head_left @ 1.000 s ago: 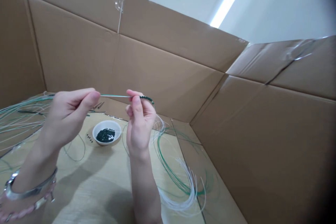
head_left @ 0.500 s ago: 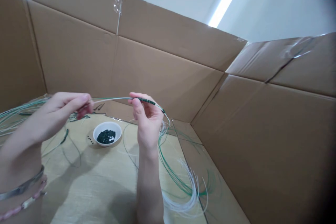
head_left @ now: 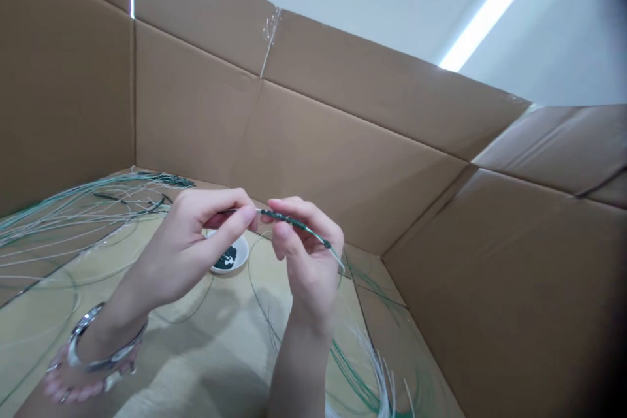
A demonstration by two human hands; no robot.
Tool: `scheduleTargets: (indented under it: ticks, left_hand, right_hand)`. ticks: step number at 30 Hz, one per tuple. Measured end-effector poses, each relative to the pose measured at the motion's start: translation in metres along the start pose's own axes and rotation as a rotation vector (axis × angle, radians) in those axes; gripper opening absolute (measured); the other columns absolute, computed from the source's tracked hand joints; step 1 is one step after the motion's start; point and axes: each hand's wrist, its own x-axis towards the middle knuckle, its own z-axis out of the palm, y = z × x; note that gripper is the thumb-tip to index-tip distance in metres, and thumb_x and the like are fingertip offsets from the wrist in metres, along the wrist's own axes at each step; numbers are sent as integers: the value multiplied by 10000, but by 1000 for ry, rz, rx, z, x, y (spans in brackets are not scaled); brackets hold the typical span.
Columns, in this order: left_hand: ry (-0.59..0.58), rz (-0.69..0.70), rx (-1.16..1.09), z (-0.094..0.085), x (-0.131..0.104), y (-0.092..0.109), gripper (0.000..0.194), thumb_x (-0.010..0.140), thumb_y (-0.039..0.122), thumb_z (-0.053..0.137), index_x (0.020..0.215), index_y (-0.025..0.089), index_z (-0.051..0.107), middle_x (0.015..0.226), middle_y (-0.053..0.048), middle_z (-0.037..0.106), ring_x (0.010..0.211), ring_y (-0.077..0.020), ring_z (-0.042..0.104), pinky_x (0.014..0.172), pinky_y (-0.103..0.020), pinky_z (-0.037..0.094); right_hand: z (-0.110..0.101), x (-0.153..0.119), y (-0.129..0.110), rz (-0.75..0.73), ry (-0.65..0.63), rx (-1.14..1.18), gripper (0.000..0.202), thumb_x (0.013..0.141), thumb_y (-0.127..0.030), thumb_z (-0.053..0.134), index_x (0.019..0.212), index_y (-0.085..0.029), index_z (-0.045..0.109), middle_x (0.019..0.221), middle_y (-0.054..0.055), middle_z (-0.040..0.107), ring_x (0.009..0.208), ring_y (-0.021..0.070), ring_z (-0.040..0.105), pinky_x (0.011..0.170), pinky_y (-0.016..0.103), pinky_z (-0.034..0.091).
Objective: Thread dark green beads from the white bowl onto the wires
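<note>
Between my two hands runs a string of dark green beads (head_left: 285,217) on thin white and green cord (head_left: 317,237). My left hand (head_left: 210,228) pinches the cord just left of the beads, thumb against forefinger. The beaded stretch lies between the thumb and fingers of my right hand (head_left: 309,241), and a small dark bead or knot (head_left: 327,244) sits further along to the right. Behind my left hand stands a white bowl (head_left: 241,260) of small dark green beads (head_left: 226,258), partly covered by that hand.
Bundles of green and white cords (head_left: 63,209) spread over the left side, several with dark beaded parts (head_left: 171,179). More cords (head_left: 365,372) curl at the lower right. Tall cardboard walls (head_left: 343,137) enclose the pale table (head_left: 196,353).
My left hand has come right, close to my right hand, and the open span of cord between them is now short. The whole view has shifted, and the bowl is now partly hidden.
</note>
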Motion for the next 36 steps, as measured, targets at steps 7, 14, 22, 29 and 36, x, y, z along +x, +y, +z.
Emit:
scheduleTargets:
  ticks: [7, 14, 22, 29, 36]
  left_hand:
    - [84, 32, -18, -1, -3, 3, 149, 880, 215, 548, 812, 231, 680, 645, 78, 609, 549, -21, 504, 484, -73, 373]
    - [77, 37, -65, -2, -1, 3, 133, 866, 213, 551, 801, 228, 665, 647, 71, 614, 552, -24, 519, 504, -61, 396]
    - [108, -89, -139, 0, -1, 0, 70, 775, 186, 643, 713, 201, 670, 465, 80, 385, 386, -10, 234, 344, -106, 179]
    - [90, -123, -215, -2, 0, -2, 118, 786, 166, 607, 670, 182, 616, 457, 80, 245, 408, -24, 145, 355, -141, 86]
    - [139, -38, -242, 0, 2, -5, 115, 803, 165, 609, 689, 166, 621, 481, 72, 207, 426, -24, 133, 365, -147, 55]
  right_hand:
    - [2, 0, 2, -54, 104, -26, 80, 756, -222, 698, 818, -266, 675, 796, -10, 660, 648, 87, 618, 482, 173, 503]
    - [4, 1, -1, -106, 64, -72, 134, 742, -120, 672, 786, -246, 677, 784, -17, 639, 673, 73, 592, 491, 168, 450]
    - [5, 0, -3, -120, 35, -195, 162, 721, -104, 707, 782, -254, 700, 809, -24, 633, 690, 69, 590, 499, 181, 432]
    - [7, -2, -3, -174, 40, -245, 213, 727, -59, 691, 831, -246, 690, 856, -26, 691, 782, 78, 645, 582, 169, 514]
    - [5, -2, -2, -90, 45, -112, 212, 731, -71, 681, 850, -242, 643, 868, -28, 718, 802, 94, 684, 538, 140, 544]
